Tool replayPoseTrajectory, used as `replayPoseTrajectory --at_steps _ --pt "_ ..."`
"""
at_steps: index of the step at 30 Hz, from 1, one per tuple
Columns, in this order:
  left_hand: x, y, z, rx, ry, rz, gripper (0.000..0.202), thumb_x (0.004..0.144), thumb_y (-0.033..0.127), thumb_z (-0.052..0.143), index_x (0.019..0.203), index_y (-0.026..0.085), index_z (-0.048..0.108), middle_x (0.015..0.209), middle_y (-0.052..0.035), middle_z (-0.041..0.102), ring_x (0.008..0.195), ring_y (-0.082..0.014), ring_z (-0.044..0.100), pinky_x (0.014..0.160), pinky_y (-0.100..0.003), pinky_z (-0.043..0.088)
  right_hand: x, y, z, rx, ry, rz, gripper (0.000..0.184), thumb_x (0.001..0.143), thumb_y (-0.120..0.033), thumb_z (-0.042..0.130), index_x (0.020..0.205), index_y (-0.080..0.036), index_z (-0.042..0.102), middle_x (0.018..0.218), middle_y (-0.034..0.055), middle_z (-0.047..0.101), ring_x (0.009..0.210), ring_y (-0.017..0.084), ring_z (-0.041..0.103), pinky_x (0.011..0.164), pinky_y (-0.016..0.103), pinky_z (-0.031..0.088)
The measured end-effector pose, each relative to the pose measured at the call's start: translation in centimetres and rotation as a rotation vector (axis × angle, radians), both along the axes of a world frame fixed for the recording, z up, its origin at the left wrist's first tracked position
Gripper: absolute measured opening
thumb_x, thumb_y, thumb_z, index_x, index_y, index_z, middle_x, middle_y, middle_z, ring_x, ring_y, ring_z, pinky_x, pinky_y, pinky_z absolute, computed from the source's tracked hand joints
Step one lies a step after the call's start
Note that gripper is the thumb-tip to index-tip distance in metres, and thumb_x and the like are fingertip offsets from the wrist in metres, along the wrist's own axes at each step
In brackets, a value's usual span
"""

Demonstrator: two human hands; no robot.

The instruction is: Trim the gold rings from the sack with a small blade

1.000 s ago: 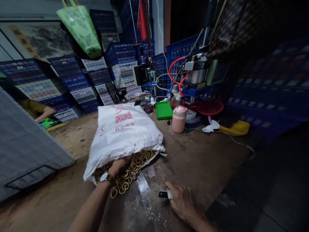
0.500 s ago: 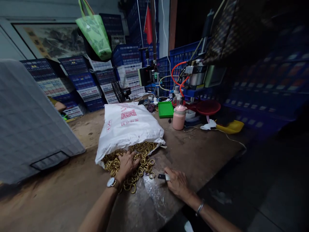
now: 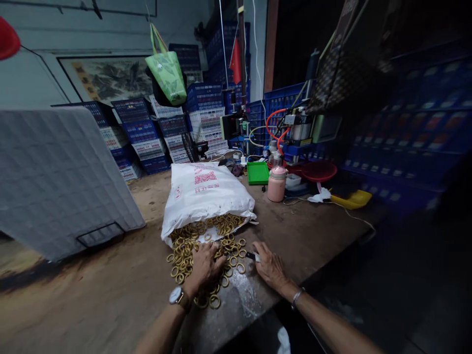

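The left grip point(image 3: 204, 268) lies flat with fingers spread on the brass rings point(image 3: 186, 241), which spill from the mouth of the white sack point(image 3: 206, 194) onto the tabletop point(image 3: 313, 236). Just right of the spill, in front of the sack, the right grip point(image 3: 271, 268) is closed on a small dark tool point(image 3: 252, 255). A second ago the left grip was inside the sack's mouth. It now sits further from the sack, and more rings lie outside.

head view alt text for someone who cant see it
A person's left hand spreads over loose brass rings spilling from a white sack on a worn workbench. The right hand pinches a small dark tool beside them.
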State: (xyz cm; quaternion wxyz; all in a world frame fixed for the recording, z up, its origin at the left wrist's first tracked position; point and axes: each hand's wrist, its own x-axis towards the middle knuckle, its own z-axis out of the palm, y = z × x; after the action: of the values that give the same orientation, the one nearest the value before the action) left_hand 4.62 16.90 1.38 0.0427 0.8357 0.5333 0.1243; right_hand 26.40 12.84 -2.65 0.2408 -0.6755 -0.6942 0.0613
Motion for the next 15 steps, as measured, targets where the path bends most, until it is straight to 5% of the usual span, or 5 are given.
replayPoseTrajectory --at_steps 7,15 --pt "-2.0 -0.3 -0.5 0.112 -0.152 -0.031 0.032 0.083 0.035 0.04 0.109 0.023 0.054 0.12 -0.0085 0.054 0.107 -0.0216 0.049 0.087 -0.039 0.04 -3.8 3.3 1.0 -0.059 -0.011 -0.086 0.043 0.077 -0.019 0.04 0.119 -0.021 0.043 0.11 0.0072 0.052 0.084 0.017 0.055 0.066 0.025 0.036" --pt "-8.2 0.9 -1.7 0.274 -0.303 0.25 0.024 0.08 0.026 0.04 0.094 0.017 0.058 0.106 -0.0125 0.059 0.099 -0.0235 0.053 0.086 -0.04 0.042 -5.2 3.5 1.0 -0.103 -0.019 0.183 0.032 0.075 -0.018 0.04 0.103 -0.025 0.054 0.098 0.0034 0.057 0.078 0.016 0.055 0.065 0.024 0.035"
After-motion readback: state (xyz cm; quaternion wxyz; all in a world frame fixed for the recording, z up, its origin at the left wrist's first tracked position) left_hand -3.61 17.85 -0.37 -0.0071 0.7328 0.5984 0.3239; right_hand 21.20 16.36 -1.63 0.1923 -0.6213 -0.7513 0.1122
